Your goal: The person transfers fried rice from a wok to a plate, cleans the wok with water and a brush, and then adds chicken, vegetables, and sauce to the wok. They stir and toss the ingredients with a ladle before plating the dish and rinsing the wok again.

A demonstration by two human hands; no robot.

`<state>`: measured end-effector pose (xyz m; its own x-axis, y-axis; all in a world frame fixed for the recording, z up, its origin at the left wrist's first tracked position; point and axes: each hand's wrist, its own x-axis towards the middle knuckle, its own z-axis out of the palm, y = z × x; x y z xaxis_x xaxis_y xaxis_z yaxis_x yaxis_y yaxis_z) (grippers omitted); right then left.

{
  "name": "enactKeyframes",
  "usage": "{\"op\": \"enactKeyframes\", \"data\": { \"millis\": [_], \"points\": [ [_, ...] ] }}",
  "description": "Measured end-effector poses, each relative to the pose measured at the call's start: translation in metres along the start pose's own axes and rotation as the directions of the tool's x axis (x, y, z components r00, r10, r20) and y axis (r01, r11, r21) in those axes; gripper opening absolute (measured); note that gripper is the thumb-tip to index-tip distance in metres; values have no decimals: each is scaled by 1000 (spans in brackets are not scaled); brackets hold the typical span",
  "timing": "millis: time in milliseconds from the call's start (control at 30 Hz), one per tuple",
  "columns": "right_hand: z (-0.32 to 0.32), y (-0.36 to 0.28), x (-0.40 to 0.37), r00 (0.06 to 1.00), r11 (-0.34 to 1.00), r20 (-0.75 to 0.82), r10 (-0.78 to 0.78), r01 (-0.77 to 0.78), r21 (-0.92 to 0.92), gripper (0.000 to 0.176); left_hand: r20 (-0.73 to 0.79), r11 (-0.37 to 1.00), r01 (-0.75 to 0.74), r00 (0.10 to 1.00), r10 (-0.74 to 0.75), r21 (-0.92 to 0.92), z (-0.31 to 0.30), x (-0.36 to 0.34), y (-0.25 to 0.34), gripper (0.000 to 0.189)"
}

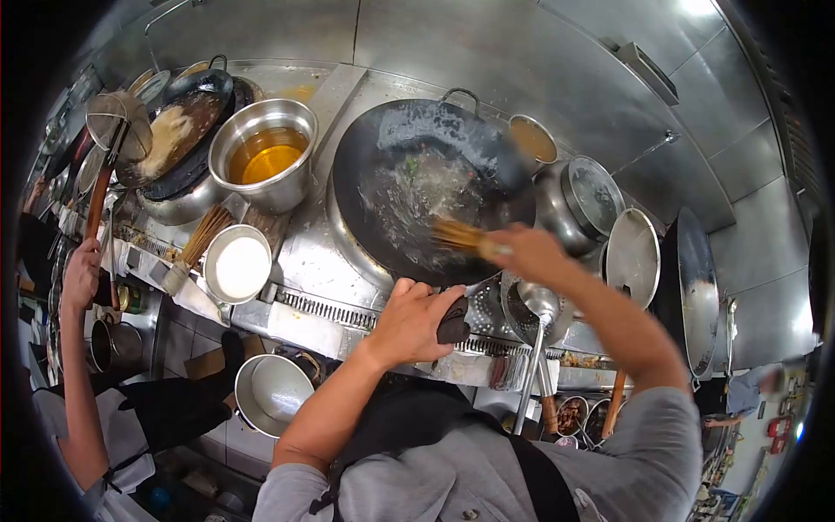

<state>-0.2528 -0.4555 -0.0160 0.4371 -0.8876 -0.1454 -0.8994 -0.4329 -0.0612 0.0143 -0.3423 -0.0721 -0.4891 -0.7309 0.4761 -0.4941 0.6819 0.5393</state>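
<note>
A large black wok (pixel 357 174) sits on the stove in front of me, with cloudy water and a few green scraps in its bottom. My right hand (pixel 532 254) is closed around a bamboo wok brush (pixel 461 235), whose bristles are down in the water; hand and brush are slightly blurred. At the near rim, my left hand (pixel 416 320) grips a dark cloth (pixel 453 322) where the wok's near handle would be; the handle itself is hidden.
Left of the wok stand a pot of amber oil (pixel 300 165), a bowl of white liquid (pixel 217 270) and another bamboo brush (pixel 207 233). A co-worker's hand (pixel 81 274) holds a strainer over another wok. A ladle (pixel 539 300), a perforated strainer (pixel 515 315) and several pans lie to the right.
</note>
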Motion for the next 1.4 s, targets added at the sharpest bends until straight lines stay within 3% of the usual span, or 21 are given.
{"op": "enactKeyframes", "data": {
  "millis": [33,67,133,200,233,267,400,467,533,600,667,733,800,867,1000,1067,1133,1200,1267,1333,1400],
  "points": [
    [-11,33,1,997,997,70,28,-23,-78,38,8,1000,18,1000,-17,-9,-1,1,1,81],
    [-46,37,10,977,952,43,210,-194,-236,32,12,999,37,999,-37,-17,-2,1,2,81],
    [-67,79,73,960,908,-109,257,-278,-314,34,37,997,70,997,-69,-39,-3,2,5,81],
    [-70,48,143,976,929,-72,205,-217,-298,38,38,995,77,996,-75,-57,-3,3,4,81],
    [-44,27,175,956,964,-161,247,-259,-58,38,25,995,76,997,-74,-68,-1,0,2,81],
    [-27,-7,194,950,961,-153,271,-275,-10,36,10,994,75,997,-74,-81,-1,-2,1,81],
    [19,-93,155,951,984,-270,149,-116,132,33,18,997,67,998,-67,-40,-3,1,4,80],
    [17,-96,101,981,996,-185,-52,66,68,36,-5,998,45,999,-45,-44,-2,0,3,78],
    [-5,-79,47,986,986,42,-163,164,-26,40,-3,997,41,999,-42,-67,-2,-1,2,78],
    [-16,-34,42,986,975,96,-136,151,-162,38,31,996,71,997,-69,-56,-5,-2,0,77],
    [-34,2,83,995,971,96,25,-2,-238,36,33,994,63,998,-60,-87,-4,1,1,78],
    [-30,27,150,975,956,3,222,-217,-195,35,-4,996,30,1000,-30,-84,1,1,0,79],
    [-28,24,181,951,950,-104,292,-301,-85,31,-21,998,28,999,-29,-63,0,2,-4,79],
    [3,18,166,947,957,-143,287,-279,75,34,9,998,47,999,-46,-39,-3,1,1,80],
    [37,10,72,976,995,-199,87,-74,74,43,-7,997,29,1000,-30,-66,-3,3,2,79],
    [27,41,57,985,995,-148,88,-93,-25,40,-1,997,44,999,-44,-66,-3,4,3,79],
    [16,74,94,941,949,-264,213,-264,-175,37,8,996,66,998,-66,-59,-2,5,4,81],
    [-5,60,144,925,980,-348,155,-189,-65,35,36,994,98,995,-96,-58,-3,4,5,83],
    [3,8,195,889,966,-380,256,-248,71,36,65,987,138,989,-133,-86,-2,1,7,84],
    [17,-48,215,839,847,-293,459,-313,431,38,41,988,135,990,-133,-77,3,-1,4,86],
    [22,-89,195,887,822,-242,392,-220,525,36,38,989,136,990,-134,-65,4,-1,5,86]
  ]
}}
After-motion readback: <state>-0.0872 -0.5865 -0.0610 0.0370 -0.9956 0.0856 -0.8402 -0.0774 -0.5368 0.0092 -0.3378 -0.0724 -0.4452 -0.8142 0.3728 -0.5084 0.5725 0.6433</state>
